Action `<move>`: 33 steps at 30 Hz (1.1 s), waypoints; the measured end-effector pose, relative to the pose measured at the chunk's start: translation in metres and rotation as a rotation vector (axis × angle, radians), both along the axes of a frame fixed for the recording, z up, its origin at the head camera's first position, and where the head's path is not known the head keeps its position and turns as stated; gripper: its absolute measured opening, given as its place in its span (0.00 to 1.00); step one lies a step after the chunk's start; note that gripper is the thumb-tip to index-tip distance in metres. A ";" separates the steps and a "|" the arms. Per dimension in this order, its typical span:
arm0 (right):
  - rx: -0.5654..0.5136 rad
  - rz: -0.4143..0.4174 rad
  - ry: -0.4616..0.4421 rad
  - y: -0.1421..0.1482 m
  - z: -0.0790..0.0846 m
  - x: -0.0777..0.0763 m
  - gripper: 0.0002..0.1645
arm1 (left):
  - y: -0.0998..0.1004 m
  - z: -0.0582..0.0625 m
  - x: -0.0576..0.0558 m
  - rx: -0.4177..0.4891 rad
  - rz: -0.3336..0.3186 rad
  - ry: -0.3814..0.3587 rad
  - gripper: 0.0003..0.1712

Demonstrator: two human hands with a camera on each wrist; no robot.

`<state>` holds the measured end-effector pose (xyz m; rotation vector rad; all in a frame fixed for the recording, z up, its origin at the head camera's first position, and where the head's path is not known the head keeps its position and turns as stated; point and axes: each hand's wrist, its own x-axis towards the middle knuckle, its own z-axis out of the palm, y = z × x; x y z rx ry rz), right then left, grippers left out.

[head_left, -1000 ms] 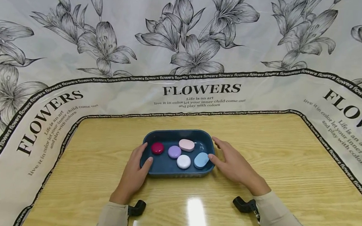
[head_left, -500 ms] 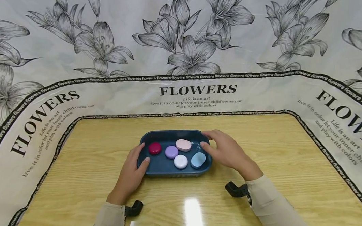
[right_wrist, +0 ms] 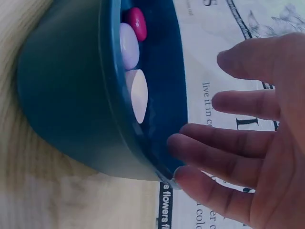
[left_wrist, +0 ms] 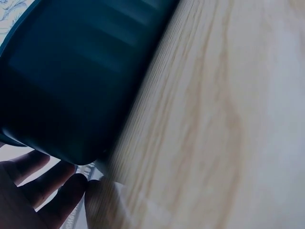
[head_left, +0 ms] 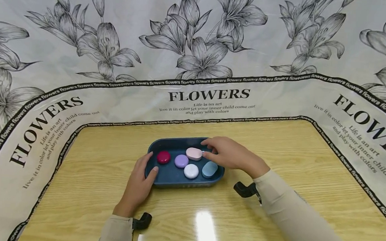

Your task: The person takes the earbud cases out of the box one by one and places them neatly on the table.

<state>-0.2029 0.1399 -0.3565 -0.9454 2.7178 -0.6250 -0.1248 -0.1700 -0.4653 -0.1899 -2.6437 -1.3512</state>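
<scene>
A dark blue plastic tray (head_left: 170, 178) with rounded corners stands on the table in the head view. In it lie a glossy dark red round piece (head_left: 163, 157), a lilac round one (head_left: 181, 161), a white round one (head_left: 191, 171), a pale pink oval one (head_left: 193, 154) and a light blue oval one (head_left: 209, 169). My left hand (head_left: 139, 181) holds the tray's left end, thumb over the rim and fingers outside. Over the right end reaches my right hand (head_left: 232, 154), its thumb tip close beside the pink piece. Its fingers are spread in the right wrist view.
The wood-grain table (head_left: 105, 159) extends around the tray. Behind it and at both sides hangs a white cloth (head_left: 210, 99) printed with lilies and the word FLOWERS. Black wrist mounts (head_left: 245, 190) stick out from the beige sleeves.
My right hand has moved left and inward from the tray's right rim to over its inside, near the pink piece. The left hand keeps its place on the tray.
</scene>
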 end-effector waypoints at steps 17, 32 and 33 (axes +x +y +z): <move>0.212 0.126 -0.065 -0.020 0.019 -0.019 0.30 | 0.001 0.001 -0.001 0.013 0.004 -0.009 0.31; 0.374 0.130 -0.117 -0.045 0.017 -0.040 0.24 | -0.002 -0.002 -0.001 0.017 -0.010 0.015 0.32; 0.388 0.133 -0.106 -0.046 0.018 -0.042 0.24 | -0.002 -0.002 -0.001 0.017 -0.009 0.017 0.32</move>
